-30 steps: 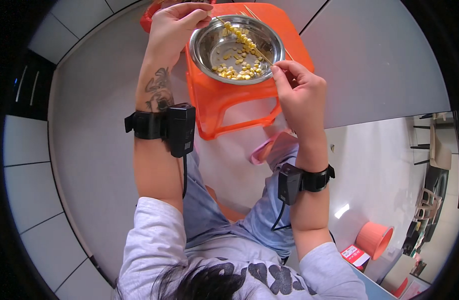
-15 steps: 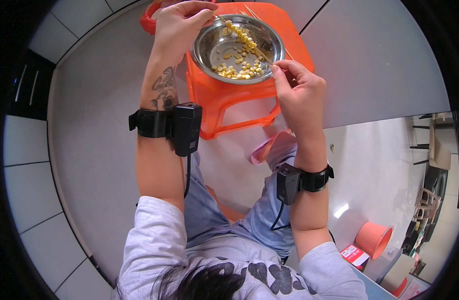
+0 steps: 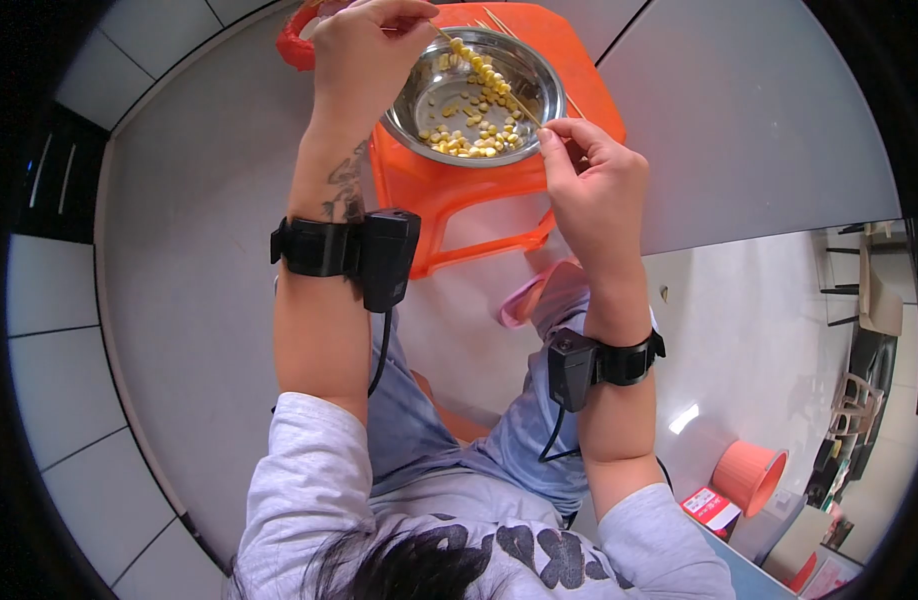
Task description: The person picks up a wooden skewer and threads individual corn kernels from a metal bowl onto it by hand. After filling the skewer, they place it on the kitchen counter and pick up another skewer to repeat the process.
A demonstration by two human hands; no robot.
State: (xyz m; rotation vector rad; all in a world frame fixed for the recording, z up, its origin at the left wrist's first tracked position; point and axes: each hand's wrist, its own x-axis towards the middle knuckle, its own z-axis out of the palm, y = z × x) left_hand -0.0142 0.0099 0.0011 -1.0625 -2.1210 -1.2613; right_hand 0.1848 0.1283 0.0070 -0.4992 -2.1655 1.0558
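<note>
Watching through the head cam from my end, I've got the left hand (image 3: 374, 55) up past the far-left rim of the metal bowl (image 3: 459, 163), fingertips pinched around the upper end of a thin skewer (image 3: 524, 110). Can't tell if those fingers have a corn kernel tucked in there too, the hand itself blocks my view. The right hand (image 3: 599, 165) is just off the bowl's right side, thumb and finger pinching the skewer's other end, the remaining fingers loosely curled.

So the skewer runs slantwise over the bowl, high on the left and low on the right, with a packed row of threaded kernels (image 3: 482, 68) along its middle. Loose kernels (image 3: 466, 145) are scattered on the bowl's floor, thickest toward the near side.

Bowl's sitting on an orange plastic stool (image 3: 591, 65). I can see spare skewers (image 3: 499, 22) poking out behind the bowl's far rim, and something red (image 3: 297, 50) beyond its far-left side, mostly hidden by the left hand. Right of the bowl there's a big grey panel (image 3: 759, 120). A pink slipper (image 3: 516, 305) shows on the near side of the bowl, and a salmon-coloured bucket (image 3: 744, 478) is well off to its near right.
</note>
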